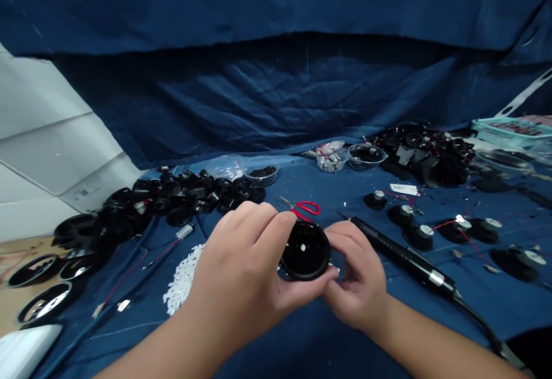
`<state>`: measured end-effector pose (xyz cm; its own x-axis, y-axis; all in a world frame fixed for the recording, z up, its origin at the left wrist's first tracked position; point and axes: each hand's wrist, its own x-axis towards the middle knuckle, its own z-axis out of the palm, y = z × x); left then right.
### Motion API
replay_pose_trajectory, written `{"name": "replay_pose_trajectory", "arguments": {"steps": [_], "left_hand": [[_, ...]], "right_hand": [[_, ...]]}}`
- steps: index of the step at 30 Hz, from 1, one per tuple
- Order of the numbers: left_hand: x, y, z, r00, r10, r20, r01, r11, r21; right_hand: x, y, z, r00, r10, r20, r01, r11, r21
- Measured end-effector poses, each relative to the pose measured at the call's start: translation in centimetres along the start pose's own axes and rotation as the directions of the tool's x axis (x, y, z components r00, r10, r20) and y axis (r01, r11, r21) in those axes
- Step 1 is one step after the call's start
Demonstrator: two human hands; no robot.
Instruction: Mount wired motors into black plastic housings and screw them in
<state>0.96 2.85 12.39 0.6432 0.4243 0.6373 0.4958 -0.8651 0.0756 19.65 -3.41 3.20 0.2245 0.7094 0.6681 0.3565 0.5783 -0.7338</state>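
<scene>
L hand [241,270], R hand [356,275] on housing [305,251]

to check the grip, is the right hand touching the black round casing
Touching. The head view shows the right hand with its fingers pressed against the edge of the black round casing.

The left hand [241,275] and right hand [356,275] are bare, with short, rounded fingernails [330,272]. The left forearm [150,344] and right forearm [435,339] are bare too, smooth and slim as far as the view reaches, running past its lower edge.
</scene>
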Motion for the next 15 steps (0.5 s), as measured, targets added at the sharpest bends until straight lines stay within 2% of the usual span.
{"name": "replay_pose_trajectory", "arguments": {"steps": [2,4,9,12,15], "left_hand": [[-0.1,0.0,0.3,1.0,-0.001,0.025,0.002,0.999,-0.052],[-0.2,0.2,0.8,1.0,0.0,0.026,0.003,0.993,-0.121],[-0.5,0.6,2.4,0.997,0.003,-0.073,-0.029,0.933,-0.359],[-0.7,0.9,3.1,0.998,-0.029,-0.053,-0.003,0.848,-0.53],[-0.8,1.0,3.5,0.998,-0.029,-0.057,-0.01,0.808,-0.588]], "right_hand": [[0.1,0.1,0.1,0.989,-0.132,0.059,0.138,0.984,-0.111],[0.3,0.2,0.2,0.975,-0.181,0.127,0.198,0.971,-0.137],[0.7,0.4,0.5,0.962,-0.233,0.144,0.241,0.97,-0.035],[0.8,0.2,0.6,0.957,-0.257,0.137,0.26,0.966,-0.001],[0.7,0.1,0.7,0.955,-0.254,0.152,0.256,0.967,0.007]]}}
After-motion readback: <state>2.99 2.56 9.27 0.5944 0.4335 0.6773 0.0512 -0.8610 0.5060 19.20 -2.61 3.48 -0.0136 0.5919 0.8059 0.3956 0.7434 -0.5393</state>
